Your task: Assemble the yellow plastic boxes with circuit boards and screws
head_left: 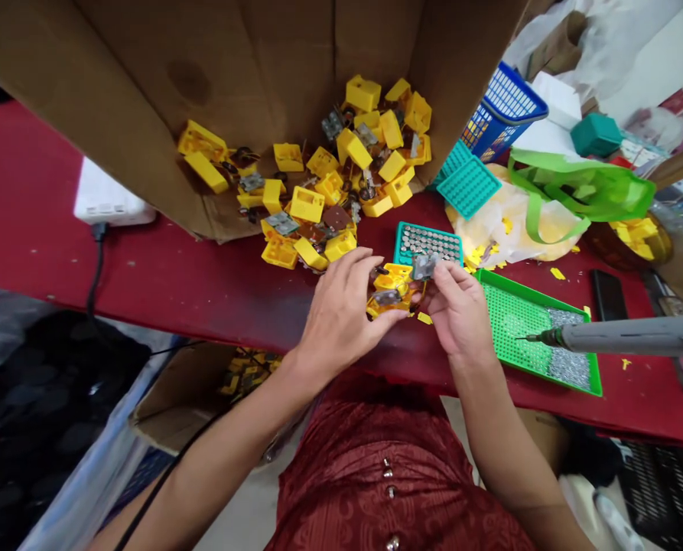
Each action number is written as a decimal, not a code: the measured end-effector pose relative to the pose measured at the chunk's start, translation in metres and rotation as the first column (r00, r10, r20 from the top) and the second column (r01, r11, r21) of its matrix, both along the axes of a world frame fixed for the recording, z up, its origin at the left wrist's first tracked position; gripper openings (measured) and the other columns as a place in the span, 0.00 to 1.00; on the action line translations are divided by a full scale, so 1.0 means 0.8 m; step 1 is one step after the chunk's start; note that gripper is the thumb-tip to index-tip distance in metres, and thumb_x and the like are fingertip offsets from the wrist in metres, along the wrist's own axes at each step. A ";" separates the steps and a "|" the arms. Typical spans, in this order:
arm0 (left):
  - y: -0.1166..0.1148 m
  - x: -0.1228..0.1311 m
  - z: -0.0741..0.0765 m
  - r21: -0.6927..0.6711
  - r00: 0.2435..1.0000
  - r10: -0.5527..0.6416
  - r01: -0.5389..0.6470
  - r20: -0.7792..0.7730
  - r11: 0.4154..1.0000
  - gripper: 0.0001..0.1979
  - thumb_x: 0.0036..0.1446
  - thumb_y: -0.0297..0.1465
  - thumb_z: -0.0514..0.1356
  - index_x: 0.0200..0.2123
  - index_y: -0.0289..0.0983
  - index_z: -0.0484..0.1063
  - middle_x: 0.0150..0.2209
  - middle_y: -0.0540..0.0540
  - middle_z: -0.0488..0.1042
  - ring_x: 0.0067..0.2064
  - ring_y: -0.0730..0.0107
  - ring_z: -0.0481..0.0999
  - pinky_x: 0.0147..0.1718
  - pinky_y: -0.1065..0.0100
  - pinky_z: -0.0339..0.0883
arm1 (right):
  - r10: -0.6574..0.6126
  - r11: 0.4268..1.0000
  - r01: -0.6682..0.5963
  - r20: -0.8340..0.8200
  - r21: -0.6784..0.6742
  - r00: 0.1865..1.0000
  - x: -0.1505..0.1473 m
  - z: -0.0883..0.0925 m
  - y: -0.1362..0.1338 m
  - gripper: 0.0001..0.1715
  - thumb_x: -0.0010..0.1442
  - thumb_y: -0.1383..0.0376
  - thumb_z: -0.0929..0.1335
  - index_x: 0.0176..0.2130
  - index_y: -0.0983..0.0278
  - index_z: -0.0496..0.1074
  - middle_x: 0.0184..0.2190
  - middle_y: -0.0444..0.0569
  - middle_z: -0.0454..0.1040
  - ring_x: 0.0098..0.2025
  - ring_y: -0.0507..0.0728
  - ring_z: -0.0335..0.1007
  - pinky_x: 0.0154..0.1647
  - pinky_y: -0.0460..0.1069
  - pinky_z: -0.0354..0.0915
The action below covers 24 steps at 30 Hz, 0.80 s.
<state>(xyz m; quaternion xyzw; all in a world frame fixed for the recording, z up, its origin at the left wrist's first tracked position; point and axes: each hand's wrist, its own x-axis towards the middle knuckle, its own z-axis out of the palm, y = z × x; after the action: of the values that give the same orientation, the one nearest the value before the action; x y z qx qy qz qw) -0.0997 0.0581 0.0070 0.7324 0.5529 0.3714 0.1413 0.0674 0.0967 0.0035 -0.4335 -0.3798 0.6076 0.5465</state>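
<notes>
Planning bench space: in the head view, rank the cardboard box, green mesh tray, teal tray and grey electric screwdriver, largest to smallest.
1. Cardboard box
2. Green mesh tray and grey electric screwdriver: these look alike in size, and the screwdriver may be nearer the camera, so I won't rank them.
3. Teal tray, smallest

A blue plastic basket (505, 112) sits near a green carrier bag (582, 187); a black phone (609, 295) lies on the red tabletop (146, 283); a white power adapter (113, 195) trails a black cable (96, 268)

red table (43, 229) | pale floor (241, 505) | black plastic crate (668, 497) | white wall (656, 61)
</notes>
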 end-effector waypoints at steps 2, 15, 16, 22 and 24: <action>-0.005 0.008 -0.004 -0.049 0.997 0.078 -0.076 0.031 0.996 0.23 0.56 0.37 0.67 0.48 0.27 0.72 0.50 0.29 0.75 0.54 0.46 0.74 0.54 0.51 0.68 | -0.078 0.997 0.077 -0.045 -0.024 0.996 0.009 -0.002 -0.008 0.12 0.52 0.58 0.76 0.32 0.61 0.74 0.32 0.42 0.76 0.28 0.50 0.73 0.26 0.47 0.72; -0.030 0.017 -0.005 -0.382 0.972 -0.130 0.199 0.198 0.903 0.31 0.56 0.37 0.65 0.62 0.34 0.66 0.58 0.34 0.70 0.57 0.52 0.73 0.55 0.52 0.69 | 0.035 0.957 -0.107 -0.257 -0.271 0.966 0.018 -0.020 -0.071 0.14 0.53 0.57 0.77 0.35 0.64 0.76 0.30 0.46 0.79 0.28 0.49 0.74 0.29 0.43 0.73; -0.032 0.015 -0.007 -0.370 0.961 -0.134 0.219 0.242 0.903 0.30 0.56 0.35 0.66 0.61 0.35 0.67 0.59 0.35 0.70 0.59 0.52 0.72 0.57 0.52 0.67 | 0.068 0.947 -0.154 -0.294 -0.282 0.953 0.018 -0.020 -0.071 0.14 0.54 0.57 0.76 0.35 0.64 0.76 0.30 0.46 0.79 0.27 0.49 0.74 0.29 0.43 0.73; -0.031 0.004 -0.014 -0.421 0.717 0.021 0.386 0.697 0.821 0.23 0.54 0.33 0.67 0.54 0.37 0.71 0.52 0.41 0.77 0.51 0.59 0.78 0.50 0.58 0.73 | 0.220 0.885 -0.369 -0.445 -0.283 0.868 0.009 -0.020 -0.064 0.17 0.51 0.56 0.77 0.36 0.64 0.76 0.28 0.45 0.79 0.26 0.48 0.73 0.28 0.43 0.73; -0.024 -0.002 -0.010 -0.396 0.668 0.083 0.332 0.739 0.856 0.21 0.53 0.33 0.68 0.51 0.36 0.73 0.50 0.42 0.78 0.49 0.61 0.79 0.49 0.60 0.74 | 0.254 0.896 -0.369 -0.396 -0.247 0.882 0.004 -0.017 -0.056 0.17 0.52 0.54 0.76 0.35 0.63 0.75 0.29 0.44 0.78 0.26 0.49 0.73 0.28 0.43 0.73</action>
<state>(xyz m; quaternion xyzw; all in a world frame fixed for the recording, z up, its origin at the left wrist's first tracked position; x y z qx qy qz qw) -0.1016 0.0393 -0.0010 0.4953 0.4715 0.4661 0.5613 0.0706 0.0518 -0.0101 -0.3310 -0.2386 0.8088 0.4234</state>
